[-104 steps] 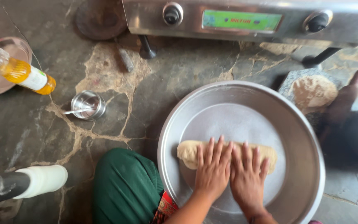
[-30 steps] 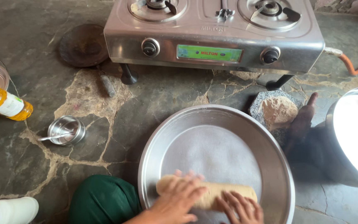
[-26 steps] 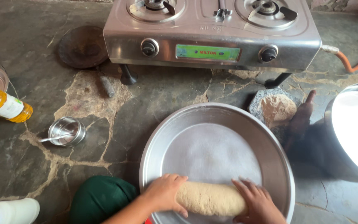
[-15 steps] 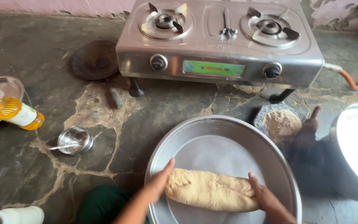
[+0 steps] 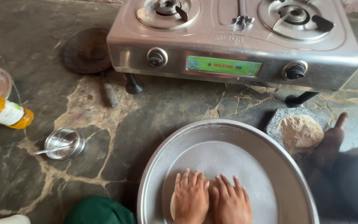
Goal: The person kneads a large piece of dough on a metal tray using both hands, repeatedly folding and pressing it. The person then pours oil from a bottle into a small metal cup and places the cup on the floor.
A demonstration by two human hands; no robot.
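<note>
Fingers [image 5: 191, 182] flat, 2 hands, 1 dough [image 5: 172, 206], 1 tray [image 5: 154, 174]

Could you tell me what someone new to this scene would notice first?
First, the two hands, left hand and right hand, pressed flat side by side on dough in a big steel tray at the bottom. Behind it, a two-burner stove fills the top. At the left lie an oil bottle on its side and a small steel bowl with a spoon in it.

A green rectangular label [image 5: 223, 66] fronts the stove [image 5: 237, 41]; white-labelled oil bottle [image 5: 5, 114] far left.
</note>
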